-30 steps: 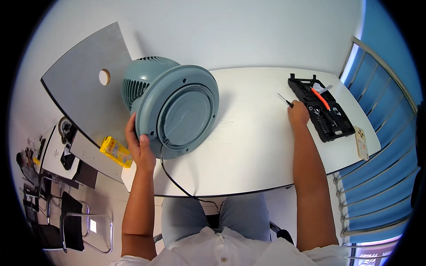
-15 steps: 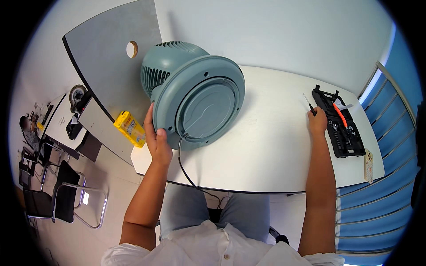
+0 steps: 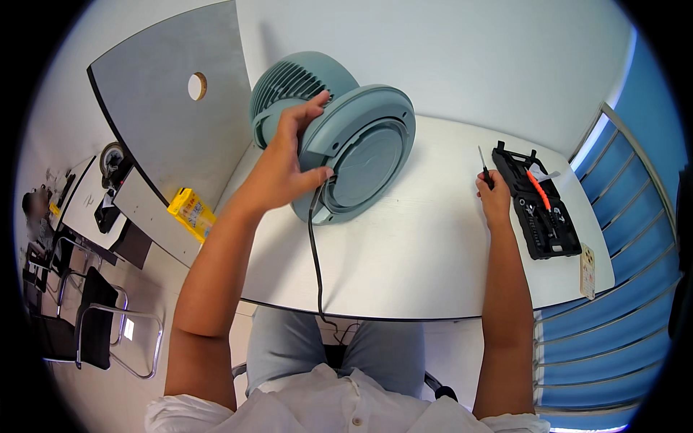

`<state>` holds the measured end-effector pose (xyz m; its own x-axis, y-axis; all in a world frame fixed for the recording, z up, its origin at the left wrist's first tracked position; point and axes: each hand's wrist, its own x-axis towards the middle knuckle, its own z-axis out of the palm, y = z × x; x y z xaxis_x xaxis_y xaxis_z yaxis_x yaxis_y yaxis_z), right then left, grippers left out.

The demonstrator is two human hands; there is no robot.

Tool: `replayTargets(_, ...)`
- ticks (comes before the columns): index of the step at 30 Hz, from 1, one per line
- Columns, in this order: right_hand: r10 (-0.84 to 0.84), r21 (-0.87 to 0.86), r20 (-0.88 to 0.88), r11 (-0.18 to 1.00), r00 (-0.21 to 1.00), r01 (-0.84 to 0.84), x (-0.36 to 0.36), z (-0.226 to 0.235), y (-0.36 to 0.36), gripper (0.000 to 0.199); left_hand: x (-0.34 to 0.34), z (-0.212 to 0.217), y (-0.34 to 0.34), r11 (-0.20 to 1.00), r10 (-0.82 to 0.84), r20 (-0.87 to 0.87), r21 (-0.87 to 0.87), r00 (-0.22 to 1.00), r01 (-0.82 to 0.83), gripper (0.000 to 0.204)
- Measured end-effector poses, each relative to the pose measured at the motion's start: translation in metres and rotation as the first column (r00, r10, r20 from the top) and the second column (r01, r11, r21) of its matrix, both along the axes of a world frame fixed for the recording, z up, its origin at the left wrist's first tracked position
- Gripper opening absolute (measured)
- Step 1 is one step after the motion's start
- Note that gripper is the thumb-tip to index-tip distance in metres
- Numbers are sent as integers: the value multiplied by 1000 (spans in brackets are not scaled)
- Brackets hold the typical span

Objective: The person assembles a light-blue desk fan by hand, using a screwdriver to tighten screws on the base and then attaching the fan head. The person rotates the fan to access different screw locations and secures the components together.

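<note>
A grey-green electric fan (image 3: 304, 73) lies tipped on the white table, its round base (image 3: 374, 160) turned toward me. My left hand (image 3: 285, 169) grips the edge of that base, thumb on the underside near where the black power cord (image 3: 315, 252) comes out and fingers over the rim. The cord runs down past the table's front edge. To the right, my right hand (image 3: 495, 198) is closed round the dark handle of a screwdriver (image 3: 483, 159), its shaft pointing up and away. Close beside that hand lies an open black tool case (image 3: 545, 249) with an orange-handled tool (image 3: 538, 189) and several small pieces.
A yellow box (image 3: 191, 213) stands at the table's left edge by a grey partition (image 3: 155, 94). A pale remote control (image 3: 587, 270) lies at the right edge. Metal railings (image 3: 642, 162) curve along the right. Black chairs (image 3: 101, 317) and a person (image 3: 36, 216) are farther left.
My left hand has moved up the base's edge, and the fan has turned and shifted right and up in view. The right hand still holds the screwdriver beside the case.
</note>
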<state>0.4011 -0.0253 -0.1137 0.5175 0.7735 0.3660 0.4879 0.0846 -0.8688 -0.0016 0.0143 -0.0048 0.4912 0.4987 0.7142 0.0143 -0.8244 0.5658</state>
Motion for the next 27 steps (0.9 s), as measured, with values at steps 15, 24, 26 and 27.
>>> replayTargets(15, 17, 19, -136, 1000, 991, -14, 9, -4, 0, 5, -15, -12, 2, 966, 210, 46, -164, 977, -200, 61)
replayTargets(24, 6, 19, -148, 1000, 989, -4, -2, 6, -3, 6, -18, 62, 13, 984, -78, -242, -177, 967, 35, 62)
replayTargets(26, 18, 31, -153, 999, 988, -13, -4, 6, -3, 7, -11, 79, 13, 974, -95, -294, -224, 951, 28, 63)
replayTargets(27, 15, 27, -145, 1000, 989, -11, -2, 8, -5, 7, -4, 85, 15, 969, -114, -314, -246, 942, 36, 63)
